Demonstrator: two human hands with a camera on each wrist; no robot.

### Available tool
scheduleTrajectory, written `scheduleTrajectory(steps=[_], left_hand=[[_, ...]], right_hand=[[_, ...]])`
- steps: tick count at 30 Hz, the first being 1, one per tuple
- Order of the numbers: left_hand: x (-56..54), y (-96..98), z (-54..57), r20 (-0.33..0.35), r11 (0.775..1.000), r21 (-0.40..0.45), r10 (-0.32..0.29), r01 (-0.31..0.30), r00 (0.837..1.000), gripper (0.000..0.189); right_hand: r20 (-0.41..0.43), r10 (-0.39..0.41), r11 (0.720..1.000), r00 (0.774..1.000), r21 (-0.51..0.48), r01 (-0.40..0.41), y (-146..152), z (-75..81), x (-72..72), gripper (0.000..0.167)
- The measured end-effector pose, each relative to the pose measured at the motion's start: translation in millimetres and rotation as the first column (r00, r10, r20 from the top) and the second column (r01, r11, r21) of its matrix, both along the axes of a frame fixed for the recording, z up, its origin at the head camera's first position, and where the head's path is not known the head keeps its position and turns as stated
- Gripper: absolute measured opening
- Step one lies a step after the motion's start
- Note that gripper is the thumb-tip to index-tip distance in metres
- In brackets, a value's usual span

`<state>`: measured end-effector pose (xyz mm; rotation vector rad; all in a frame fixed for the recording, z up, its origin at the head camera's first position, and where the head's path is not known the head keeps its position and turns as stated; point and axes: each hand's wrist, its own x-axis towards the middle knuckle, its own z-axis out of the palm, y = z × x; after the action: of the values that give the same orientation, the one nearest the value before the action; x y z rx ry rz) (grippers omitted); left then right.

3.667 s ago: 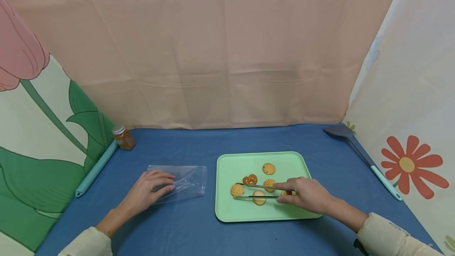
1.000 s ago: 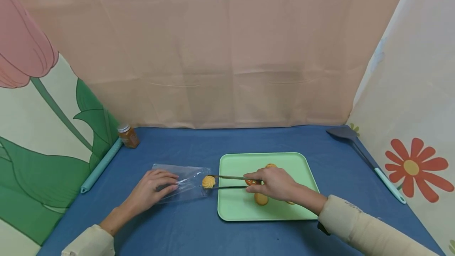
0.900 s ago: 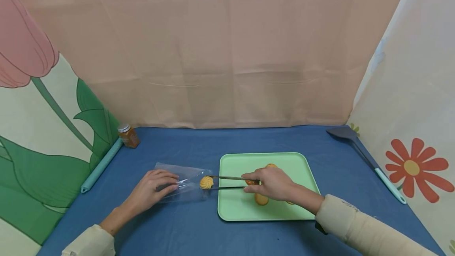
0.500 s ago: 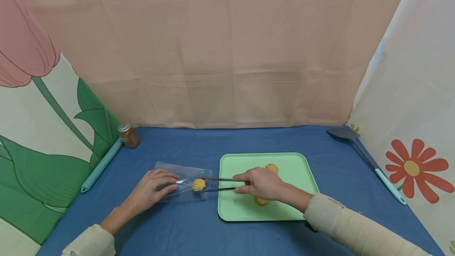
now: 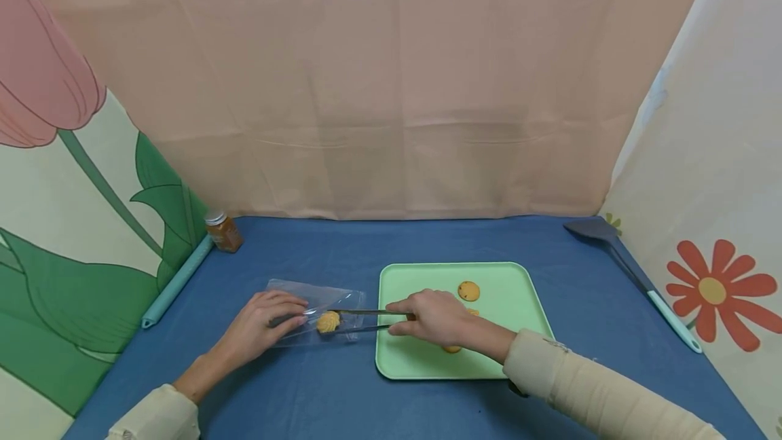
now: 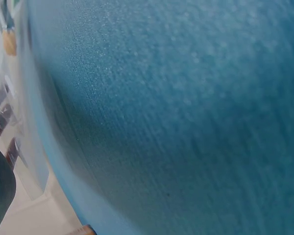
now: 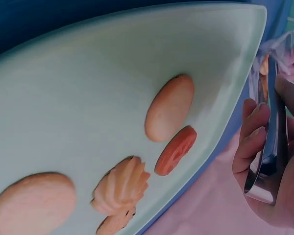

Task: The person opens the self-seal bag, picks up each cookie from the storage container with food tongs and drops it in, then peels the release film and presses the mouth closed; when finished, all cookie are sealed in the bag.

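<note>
My left hand (image 5: 263, 324) pinches a clear plastic bag (image 5: 314, 294) lying on the blue cloth, its mouth towards the tray. In my right hand (image 5: 430, 318) are metal tongs (image 5: 373, 312), reaching left over the tray's edge and into the bag. A swirled butter cookie (image 5: 328, 322) sits between the tong tips, inside the bag close to my left fingers. Beneath my right hand is a pale green tray (image 5: 397, 362). The right wrist view shows a pretzel (image 7: 176, 150), another swirled cookie (image 7: 120, 186) and round biscuits (image 7: 170, 107) on it.
A jar with a silver lid (image 5: 223, 231) stands at the back left beside a light blue roll (image 5: 177, 282). Along the right edge lies a spatula (image 5: 632, 273) with a turquoise handle. A hanging cloth backdrop (image 5: 391, 87) closes off the back.
My right hand has carried the swirled cookie in the tongs leftwards, from the tray into the plastic bag. My left hand keeps its hold on the bag.
</note>
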<state>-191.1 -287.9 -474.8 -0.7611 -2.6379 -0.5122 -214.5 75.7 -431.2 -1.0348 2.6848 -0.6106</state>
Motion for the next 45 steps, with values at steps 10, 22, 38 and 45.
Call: scheduleTrajectory(steps=[10,22,38,45], left_hand=[[-1.5,1.0,-1.2,-0.042,0.999,0.014,-0.032,0.032,0.999,0.018],[-2.5,3.6,1.5,-0.046,0.999,0.024,-0.041,0.043,0.998,0.016],[-2.5,4.8,2.0,-0.066,0.999,0.012,-0.035,0.036,0.997,0.015],[-2.6,5.4,2.7,-0.062,0.999,0.011,-0.029,0.03,0.998,0.015]], right_hand=[[-0.014,0.004,1.0,1.0,0.012,-0.004,-16.6,2.8,-5.5,0.044],[-0.04,0.016,0.999,0.999,0.035,-0.015,-38.0,2.5,-9.2,0.043],[-0.06,-0.011,0.999,0.998,0.041,0.013,-51.8,-4.4,-11.6,0.044],[-0.06,-0.003,0.999,0.998,0.041,0.006,-53.2,-4.2,-12.5,0.045]])
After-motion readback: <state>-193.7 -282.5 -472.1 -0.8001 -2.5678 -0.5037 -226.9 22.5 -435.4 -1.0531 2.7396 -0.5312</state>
